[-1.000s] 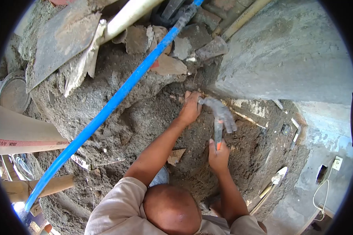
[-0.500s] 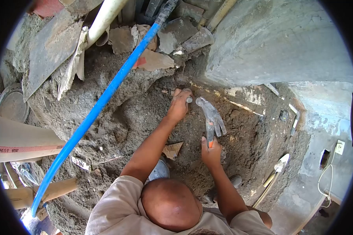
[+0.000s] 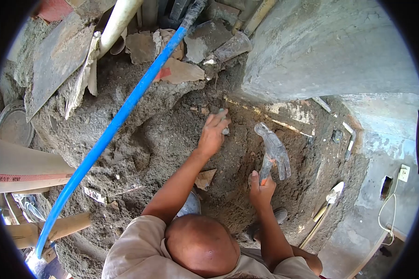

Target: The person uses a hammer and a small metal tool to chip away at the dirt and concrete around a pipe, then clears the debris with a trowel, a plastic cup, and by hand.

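Note:
My right hand (image 3: 263, 191) is wrapped round the handle of a dusty claw hammer (image 3: 275, 151), with orange showing on the handle. The hammer head is in the air, to the right of my left hand (image 3: 212, 135). That left hand is over the dirt, fingers curled round a short grey rod (image 3: 226, 131) whose blunt end shows beside the fingers. Most of the rod is hidden by the hand, so its exact kind cannot be made out. A broken brown tile piece (image 3: 205, 179) lies on the ground near my left forearm.
A blue pipe (image 3: 121, 118) slants across the left side. Broken slabs (image 3: 179, 70) lie on the heap at the back. A concrete wall (image 3: 330, 51) rises at the right. A trowel (image 3: 333, 195) rests on the ground at right, and a filled sack (image 3: 28, 165) is at far left.
The hammer and my right hand have moved right, away from my left hand. My left hand's fingers have shifted on the rod, and its visible end sits slightly lower.

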A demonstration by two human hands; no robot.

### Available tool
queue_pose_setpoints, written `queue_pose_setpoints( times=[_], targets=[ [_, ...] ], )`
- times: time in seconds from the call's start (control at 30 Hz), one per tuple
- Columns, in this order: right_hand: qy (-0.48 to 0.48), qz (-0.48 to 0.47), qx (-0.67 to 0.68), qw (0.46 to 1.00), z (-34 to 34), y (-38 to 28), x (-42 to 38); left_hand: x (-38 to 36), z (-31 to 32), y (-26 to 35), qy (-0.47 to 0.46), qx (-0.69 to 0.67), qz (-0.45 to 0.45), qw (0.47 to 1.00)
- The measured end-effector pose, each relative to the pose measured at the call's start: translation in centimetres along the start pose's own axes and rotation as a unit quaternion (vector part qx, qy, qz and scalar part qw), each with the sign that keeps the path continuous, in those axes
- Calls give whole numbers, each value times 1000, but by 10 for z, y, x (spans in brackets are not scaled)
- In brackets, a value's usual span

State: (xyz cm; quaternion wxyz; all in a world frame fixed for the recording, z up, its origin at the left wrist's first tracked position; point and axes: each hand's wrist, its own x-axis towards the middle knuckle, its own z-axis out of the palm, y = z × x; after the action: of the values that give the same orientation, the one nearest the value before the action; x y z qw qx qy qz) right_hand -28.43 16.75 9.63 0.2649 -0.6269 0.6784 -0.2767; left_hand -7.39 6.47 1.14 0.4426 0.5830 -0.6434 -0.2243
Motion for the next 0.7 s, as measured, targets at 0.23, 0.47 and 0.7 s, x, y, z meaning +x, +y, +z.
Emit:
queue_pose_setpoints(
  times=[0.23,0.47,0.7],
  targets=[
    [-22,38,13,999,-9,-19,12,-16,15,8,-77,-50,5,996],
    [-22,31,23,999,-14,-32,18,11,3,5,5,-47,-16,999],
    [1,-66,84,994,-27,-65,42,52,19,-17,21,-50,-26,998]
  ],
)
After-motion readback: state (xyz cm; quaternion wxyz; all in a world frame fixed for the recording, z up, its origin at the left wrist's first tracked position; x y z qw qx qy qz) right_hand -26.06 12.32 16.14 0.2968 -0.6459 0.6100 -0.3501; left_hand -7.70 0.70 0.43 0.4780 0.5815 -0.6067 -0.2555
